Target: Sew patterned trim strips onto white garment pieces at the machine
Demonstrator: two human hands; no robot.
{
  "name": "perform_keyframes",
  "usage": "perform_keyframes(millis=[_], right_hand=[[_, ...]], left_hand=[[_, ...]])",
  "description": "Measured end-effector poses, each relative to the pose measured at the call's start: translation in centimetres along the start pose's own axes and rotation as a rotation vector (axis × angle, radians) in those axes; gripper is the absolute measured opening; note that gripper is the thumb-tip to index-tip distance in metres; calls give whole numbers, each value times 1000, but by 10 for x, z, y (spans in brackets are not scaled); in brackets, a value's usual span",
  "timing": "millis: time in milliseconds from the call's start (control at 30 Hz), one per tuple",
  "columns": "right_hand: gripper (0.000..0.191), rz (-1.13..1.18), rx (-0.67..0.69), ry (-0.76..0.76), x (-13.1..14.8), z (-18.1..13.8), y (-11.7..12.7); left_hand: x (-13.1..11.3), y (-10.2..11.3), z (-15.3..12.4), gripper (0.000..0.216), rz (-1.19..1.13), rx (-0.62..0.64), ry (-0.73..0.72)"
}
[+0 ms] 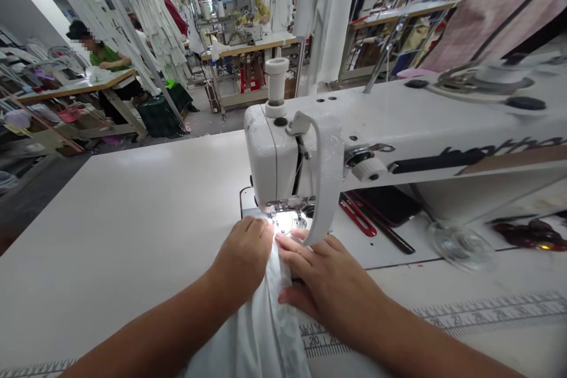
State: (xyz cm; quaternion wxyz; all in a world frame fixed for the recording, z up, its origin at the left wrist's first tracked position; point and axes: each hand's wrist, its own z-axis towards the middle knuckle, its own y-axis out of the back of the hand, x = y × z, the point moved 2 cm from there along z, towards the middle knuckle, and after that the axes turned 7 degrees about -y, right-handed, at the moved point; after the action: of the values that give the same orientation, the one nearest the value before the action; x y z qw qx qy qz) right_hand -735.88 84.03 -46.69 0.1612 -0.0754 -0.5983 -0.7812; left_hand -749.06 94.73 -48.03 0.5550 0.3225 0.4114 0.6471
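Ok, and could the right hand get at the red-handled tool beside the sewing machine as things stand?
Probably yes: the right hand rests on the white fabric close below the red-handled tool, with only white tabletop between them.

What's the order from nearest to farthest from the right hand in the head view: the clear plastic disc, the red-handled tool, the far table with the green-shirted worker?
1. Red-handled tool: just beyond the right hand, beside the sewing machine.
2. Clear plastic disc: farther right on the tabletop.
3. Far table: left background, across the aisle.
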Motion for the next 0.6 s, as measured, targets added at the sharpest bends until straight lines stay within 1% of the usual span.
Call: perform_keyframes(millis=[200, 300, 433, 600], right_hand=[[44, 20, 7, -8, -1, 0, -1], [44, 1, 3, -5, 0, 1, -1], [46, -40, -12, 13, 2, -1, -1], [51, -95, -48, 24, 5, -4, -2]], left_hand=[[1, 0, 1, 19, -9, -14, -7], [2, -1, 0, 20, -3, 9, -4], [2, 0, 0, 19, -11, -13, -11], [2, -1, 1, 19, -2, 27, -3]])
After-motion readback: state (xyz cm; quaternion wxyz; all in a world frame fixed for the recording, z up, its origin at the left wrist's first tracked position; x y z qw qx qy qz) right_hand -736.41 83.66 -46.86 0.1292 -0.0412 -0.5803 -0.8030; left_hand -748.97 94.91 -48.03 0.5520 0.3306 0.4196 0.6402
